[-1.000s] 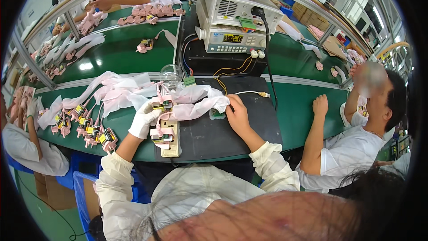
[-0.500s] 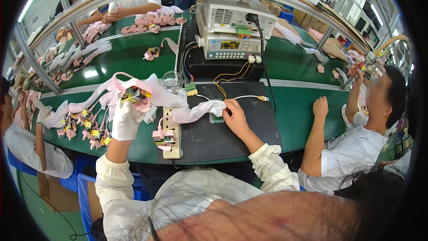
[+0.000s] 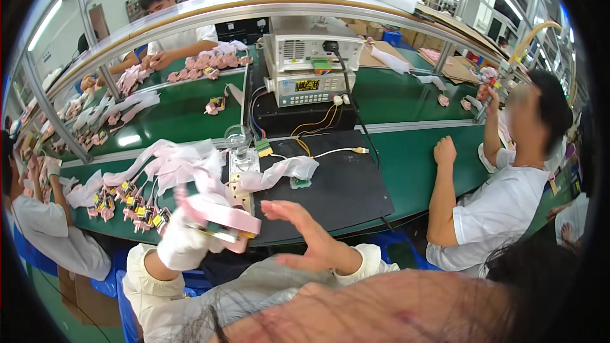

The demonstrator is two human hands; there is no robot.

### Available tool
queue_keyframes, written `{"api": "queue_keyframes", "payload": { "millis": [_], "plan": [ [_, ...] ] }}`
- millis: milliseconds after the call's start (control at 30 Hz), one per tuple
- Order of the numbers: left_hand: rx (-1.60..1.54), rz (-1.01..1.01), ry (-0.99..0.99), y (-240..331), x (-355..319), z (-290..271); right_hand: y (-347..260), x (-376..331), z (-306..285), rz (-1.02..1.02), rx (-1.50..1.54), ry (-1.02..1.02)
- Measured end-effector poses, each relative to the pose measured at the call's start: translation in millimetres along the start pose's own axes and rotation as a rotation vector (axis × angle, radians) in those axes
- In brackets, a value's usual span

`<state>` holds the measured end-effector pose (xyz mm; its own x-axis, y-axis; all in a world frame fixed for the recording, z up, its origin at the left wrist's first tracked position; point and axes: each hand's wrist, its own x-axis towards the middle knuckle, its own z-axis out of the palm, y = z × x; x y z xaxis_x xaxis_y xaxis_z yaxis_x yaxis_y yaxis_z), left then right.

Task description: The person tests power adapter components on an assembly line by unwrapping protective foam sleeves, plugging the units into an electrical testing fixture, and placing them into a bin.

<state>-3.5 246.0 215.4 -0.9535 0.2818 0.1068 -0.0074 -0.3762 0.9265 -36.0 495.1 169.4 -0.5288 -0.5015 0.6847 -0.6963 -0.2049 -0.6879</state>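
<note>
My left hand (image 3: 183,244), in a white glove, grips a pink power adapter (image 3: 227,213) whose open casing shows a circuit board. It is held up over the near edge of the bench. My right hand (image 3: 311,236) is bare, its fingers apart and nothing in them, just right of the adapter. Behind them a power strip (image 3: 240,185) stands partly hidden by the held adapter. From the strip a pale wrapped cable (image 3: 279,174) runs to a small green board (image 3: 301,183) on the black mat (image 3: 337,197).
Several pink adapters (image 3: 136,209) with wrapped cables lie at left. A glass bulb (image 3: 237,140) stands behind the strip. Stacked test instruments (image 3: 311,70) rise at the back, with loose wires and a white cable (image 3: 330,152). Co-workers sit left, right (image 3: 502,197) and opposite.
My left hand has come down and nearer with the adapter. My right hand has let go of the wrapped cable and drawn back toward me. The view has tilted up.
</note>
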Motion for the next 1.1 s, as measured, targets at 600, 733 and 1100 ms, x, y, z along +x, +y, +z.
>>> {"api": "queue_keyframes", "payload": {
  "millis": [600, 733, 1100],
  "plan": [
    [0.153, -0.42, -0.644, -14.5, 99.8, 154.2, -35.6, -74.7, -42.3, -0.051, 0.149, 0.816],
    [0.144, -0.528, -0.681, -42.7, 110.2, 137.8, -14.1, -96.3, -44.5, 0.039, 0.243, 0.846],
    [0.753, 0.113, -0.173, 2.6, 148.0, -1.8, -20.3, -85.8, -114.8, 0.191, 0.737, 1.056]
  ]
}}
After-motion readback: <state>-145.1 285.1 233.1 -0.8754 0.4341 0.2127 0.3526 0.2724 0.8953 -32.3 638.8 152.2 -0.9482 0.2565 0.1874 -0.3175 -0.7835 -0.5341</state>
